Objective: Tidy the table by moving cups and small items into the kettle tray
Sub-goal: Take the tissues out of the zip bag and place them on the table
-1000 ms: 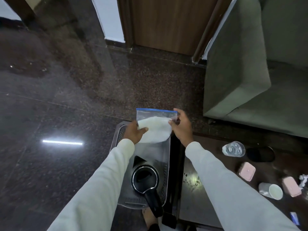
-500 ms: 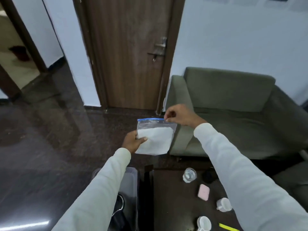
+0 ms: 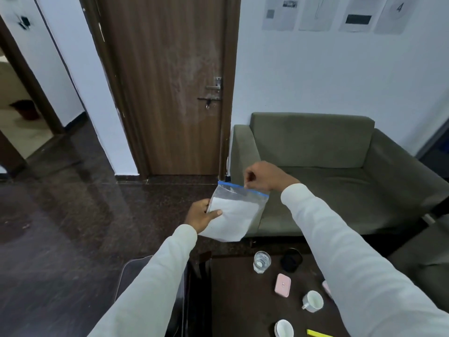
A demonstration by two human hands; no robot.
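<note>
The zip bag (image 3: 234,212) with white content is held up in the air, over the floor and not over the kettle tray (image 3: 128,271). If the blue seal is not fully closed, tilting could spill the content. The left hand (image 3: 200,215) grips the bag's side, thumb in front; the right hand (image 3: 263,176) pinches the seal from above. Cups (image 3: 313,300) wait on the bench (image 3: 240,300).

The counter (image 3: 233,300) is bare along its left edge and through its middle. At the far edge a glass (image 3: 262,261) and a black lid (image 3: 291,259) stand close together. A pink case (image 3: 282,285) and two white cups (image 3: 313,300) (image 3: 283,328) crowd the right half, under the right sleeve (image 3: 352,263).
</note>
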